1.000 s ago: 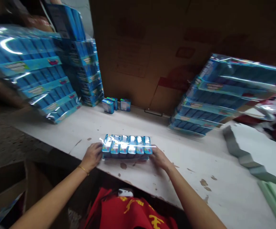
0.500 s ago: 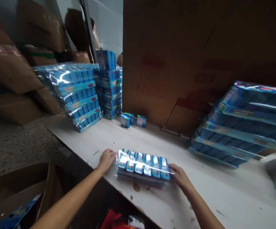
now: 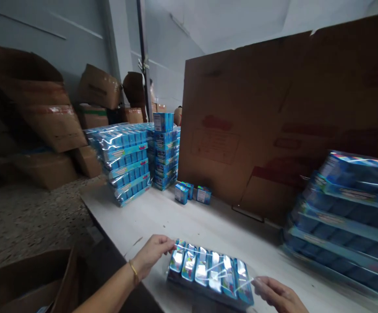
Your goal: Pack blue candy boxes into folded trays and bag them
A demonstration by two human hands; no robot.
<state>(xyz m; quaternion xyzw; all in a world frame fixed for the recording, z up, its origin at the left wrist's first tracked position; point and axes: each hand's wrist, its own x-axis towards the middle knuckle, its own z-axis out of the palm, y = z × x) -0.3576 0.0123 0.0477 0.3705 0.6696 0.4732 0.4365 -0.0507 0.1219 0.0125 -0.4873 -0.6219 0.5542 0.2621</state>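
Note:
A tray of several small blue boxes (image 3: 202, 271), covered in clear plastic film, lies on the white table in front of me. My left hand (image 3: 154, 253), with a yellow bracelet on its wrist, is closed at the tray's far left corner, thumb and fingers pinching the film. At the right end, my right hand (image 3: 275, 293) is also pinched shut. A strand of clear film (image 3: 245, 284) stretches from its fingertips to the tray. The near edge of the tray is dim and partly blurred.
Film-wrapped stacks of blue trays stand on the table (image 3: 149, 215): one stack (image 3: 126, 165) at left, another (image 3: 345, 221) at right. Loose small boxes (image 3: 203, 195) sit before a large cardboard panel (image 3: 221, 130). Cartons (image 3: 55, 126) pile up behind; an open carton (image 3: 28, 282) is lower left.
My hands have gone from resting at the tray's two ends to pinching its film. The view has tilted up, so everything appears lower.

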